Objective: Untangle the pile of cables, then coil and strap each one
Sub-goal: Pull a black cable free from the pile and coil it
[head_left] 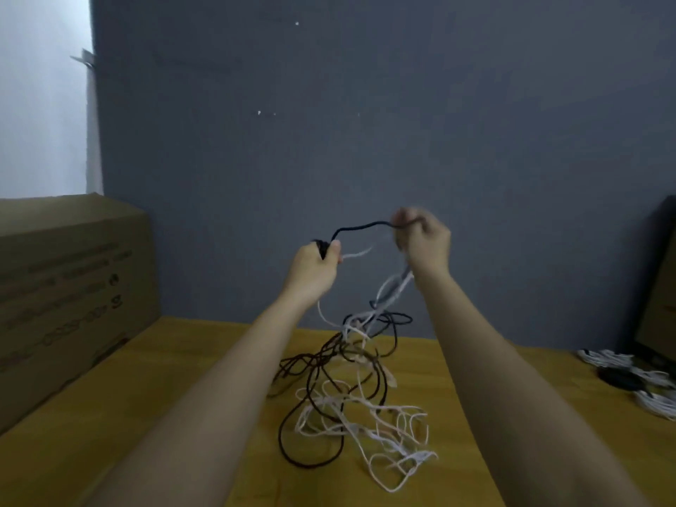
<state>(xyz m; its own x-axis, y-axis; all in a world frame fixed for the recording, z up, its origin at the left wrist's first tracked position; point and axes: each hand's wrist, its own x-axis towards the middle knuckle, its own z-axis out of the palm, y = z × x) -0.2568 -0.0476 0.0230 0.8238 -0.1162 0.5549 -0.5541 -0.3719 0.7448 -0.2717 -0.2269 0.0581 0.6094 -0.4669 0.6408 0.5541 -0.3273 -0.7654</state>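
A black cable [360, 227] stretches taut-ish in mid-air above the pile of cables [351, 389], a loose tangle of black and white cords on the yellow table, with several white strands lifted upward from it.

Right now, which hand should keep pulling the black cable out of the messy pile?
Probably the right hand. It holds the black cable on the side that drops into the tangled pile, while the left hand grips the gathered end.
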